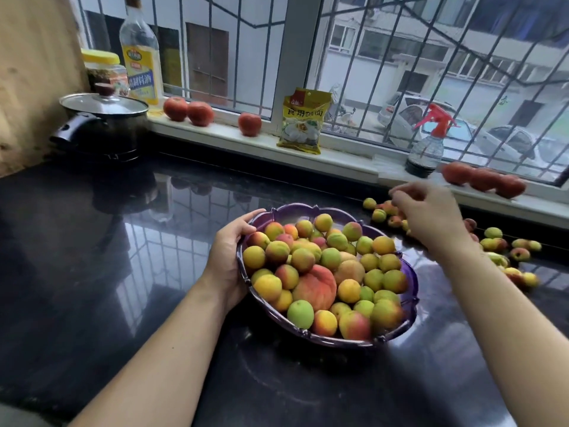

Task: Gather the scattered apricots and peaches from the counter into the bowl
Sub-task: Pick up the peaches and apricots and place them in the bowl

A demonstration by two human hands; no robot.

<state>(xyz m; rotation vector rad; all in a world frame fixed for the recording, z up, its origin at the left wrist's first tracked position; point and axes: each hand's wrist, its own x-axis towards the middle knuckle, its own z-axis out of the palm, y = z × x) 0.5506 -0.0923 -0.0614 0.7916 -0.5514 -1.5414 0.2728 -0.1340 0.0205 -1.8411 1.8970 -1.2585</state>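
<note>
The left hand (229, 260) grips the rim of the full purple bowl (411, 291), while the right hand (431, 220), fingers loosely curled and holding nothing, hangs over loose apricots (379, 215) on the counter (92, 241)

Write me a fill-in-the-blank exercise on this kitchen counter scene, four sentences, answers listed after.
1. The left hand grips the rim of the ____ bowl.
2. The right hand hovers over loose apricots lying to the ____ of the bowl.
3. The spray bottle on the windowsill has a ____ trigger head.
4. The black pot is covered by a ____ lid.

Missing words: purple; right; red; glass
</note>
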